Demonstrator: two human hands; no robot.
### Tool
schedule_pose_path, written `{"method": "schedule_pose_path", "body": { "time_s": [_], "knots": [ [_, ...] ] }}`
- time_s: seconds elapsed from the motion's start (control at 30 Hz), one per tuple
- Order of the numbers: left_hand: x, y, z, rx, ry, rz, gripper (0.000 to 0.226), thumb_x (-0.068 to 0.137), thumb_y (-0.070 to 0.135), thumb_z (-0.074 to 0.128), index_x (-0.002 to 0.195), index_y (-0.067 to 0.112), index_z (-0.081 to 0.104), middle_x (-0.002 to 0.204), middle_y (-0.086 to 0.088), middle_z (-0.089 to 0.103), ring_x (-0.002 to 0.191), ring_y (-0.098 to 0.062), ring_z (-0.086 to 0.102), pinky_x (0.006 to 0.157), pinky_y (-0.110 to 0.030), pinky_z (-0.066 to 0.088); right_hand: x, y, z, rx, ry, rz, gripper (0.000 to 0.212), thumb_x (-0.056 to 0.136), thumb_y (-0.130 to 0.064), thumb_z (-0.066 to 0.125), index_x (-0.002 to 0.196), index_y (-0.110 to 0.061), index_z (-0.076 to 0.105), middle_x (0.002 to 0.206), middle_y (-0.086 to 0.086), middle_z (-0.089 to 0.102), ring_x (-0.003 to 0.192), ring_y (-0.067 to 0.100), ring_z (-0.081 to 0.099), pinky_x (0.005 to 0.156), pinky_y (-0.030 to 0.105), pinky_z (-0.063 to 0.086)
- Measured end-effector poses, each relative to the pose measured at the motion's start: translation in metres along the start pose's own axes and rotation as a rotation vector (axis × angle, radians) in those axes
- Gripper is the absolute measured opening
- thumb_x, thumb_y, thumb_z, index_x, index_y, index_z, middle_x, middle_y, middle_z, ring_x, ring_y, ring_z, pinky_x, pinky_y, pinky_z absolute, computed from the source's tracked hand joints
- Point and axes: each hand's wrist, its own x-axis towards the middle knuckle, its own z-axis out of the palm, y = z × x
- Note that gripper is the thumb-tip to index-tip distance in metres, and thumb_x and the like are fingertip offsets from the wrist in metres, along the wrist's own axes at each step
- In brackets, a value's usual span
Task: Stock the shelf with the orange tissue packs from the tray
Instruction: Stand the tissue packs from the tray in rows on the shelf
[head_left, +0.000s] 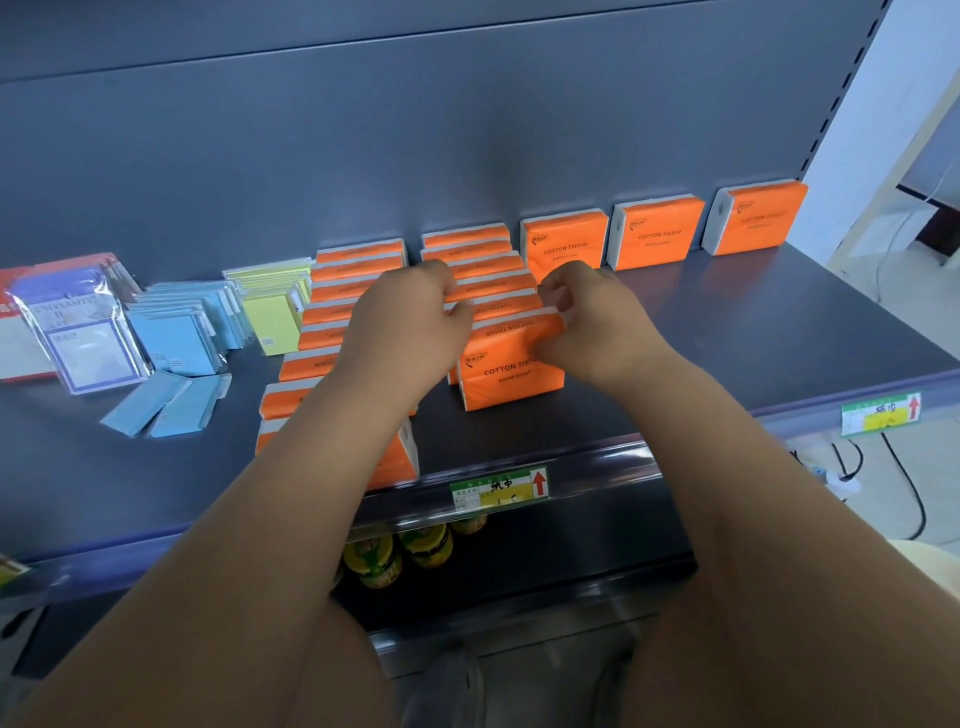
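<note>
Grey metal shelf (727, 332) fills the view, with a dark grey back panel (467, 130) behind. On it, two files of orange plastic-wrapped tissue packs run back to front. The left file (337, 332) reaches almost to the shelf lip; the middle file (483, 260) stops short of it. Three single orange packs (657, 234) stand against the back panel to the right, gaps between them, bare shelf in front.

The front orange pack (511, 369) of the middle file is the one I have. It stands on its long edge on the shelf, printed face toward me, long axis left-right along the shelf front. It sits between and just below both grips. My left grip (410, 312) is curled at its top left corner and my right grip (587, 322) pinches its top right corner. Both are closed on it, though the left fingertips are hidden behind the top edge. I cannot tell if it is flush with the pack behind. I judge the next move is to push it straight back, then let go. The right grip is nearer the open lanes.

Containers: the tray is not in view. The lower shelf (519, 587) holds yellow-lidded jars (384, 566). On the left of the top shelf are clear plastic sleeves of purple-blue cards (78, 332), light blue packets (176, 338) and yellow pads (270, 312). A green price label with red arrow (498, 488) is on the lip.
</note>
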Motion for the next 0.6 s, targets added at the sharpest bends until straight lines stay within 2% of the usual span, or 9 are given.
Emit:
{"method": "schedule_pose_path", "body": {
  "time_s": [0.1, 0.17, 0.23, 0.4, 0.5, 0.6],
  "knots": [
    [-0.002, 0.004, 0.0, -0.002, -0.04, -0.009, 0.041, 0.093, 0.048, 0.067, 0.12, 0.018, 0.07, 0.109, 0.0, 0.072, 0.098, -0.019, 0.066, 0.079, -0.031, 0.051, 0.0, -0.003, 0.003, -0.001, -0.002, 0.01, 0.053, 0.075, -0.011, 0.076, 0.124, -0.017, 0.058, 0.116, 0.005, 0.059, 0.104, 0.021, 0.058, 0.078, 0.026, 0.043],
    [-0.003, 0.007, 0.0, 0.015, -0.069, -0.012, 0.04, 0.088, 0.052, 0.072, 0.112, 0.021, 0.072, 0.104, 0.003, 0.071, 0.095, -0.017, 0.064, 0.074, -0.03, 0.047, 0.001, -0.005, 0.004, 0.007, -0.006, 0.014, 0.051, 0.075, -0.013, 0.076, 0.123, -0.017, 0.058, 0.114, 0.005, 0.06, 0.102, 0.022, 0.058, 0.076, 0.025, 0.042],
    [-0.004, 0.009, 0.001, 0.034, -0.098, -0.009, 0.04, 0.084, 0.053, 0.076, 0.108, 0.022, 0.072, 0.104, 0.004, 0.069, 0.095, -0.017, 0.063, 0.073, -0.03, 0.047, 0.0, -0.007, 0.006, 0.009, -0.014, 0.016, 0.049, 0.077, -0.014, 0.076, 0.123, -0.019, 0.059, 0.114, 0.004, 0.061, 0.101, 0.021, 0.06, 0.076, 0.025, 0.044],
    [-0.004, 0.006, 0.003, 0.109, -0.129, 0.011, 0.039, 0.082, 0.04, 0.082, 0.115, 0.022, 0.072, 0.112, 0.002, 0.066, 0.099, -0.017, 0.06, 0.074, -0.03, 0.043, -0.003, -0.011, 0.007, -0.055, -0.036, 0.013, 0.056, 0.08, -0.014, 0.071, 0.134, -0.019, 0.056, 0.122, 0.004, 0.057, 0.106, 0.023, 0.061, 0.084, 0.033, 0.053],
    [-0.007, 0.008, 0.003, 0.14, -0.122, 0.034, 0.037, 0.085, 0.04, 0.077, 0.117, 0.022, 0.071, 0.115, 0.002, 0.066, 0.104, -0.019, 0.06, 0.075, -0.03, 0.043, -0.008, -0.015, 0.004, -0.048, -0.04, 0.013, 0.057, 0.08, -0.013, 0.069, 0.135, -0.02, 0.055, 0.122, 0.003, 0.055, 0.108, 0.024, 0.059, 0.09, 0.04, 0.055],
    [-0.009, 0.014, 0.004, 0.147, -0.092, 0.063, 0.032, 0.088, 0.04, 0.069, 0.112, 0.019, 0.071, 0.112, 0.0, 0.066, 0.102, -0.021, 0.06, 0.078, -0.035, 0.05, -0.012, -0.02, 0.001, -0.003, -0.011, 0.017, 0.05, 0.08, -0.018, 0.069, 0.129, -0.021, 0.059, 0.118, 0.003, 0.057, 0.109, 0.025, 0.058, 0.088, 0.04, 0.054]
  ]
}}
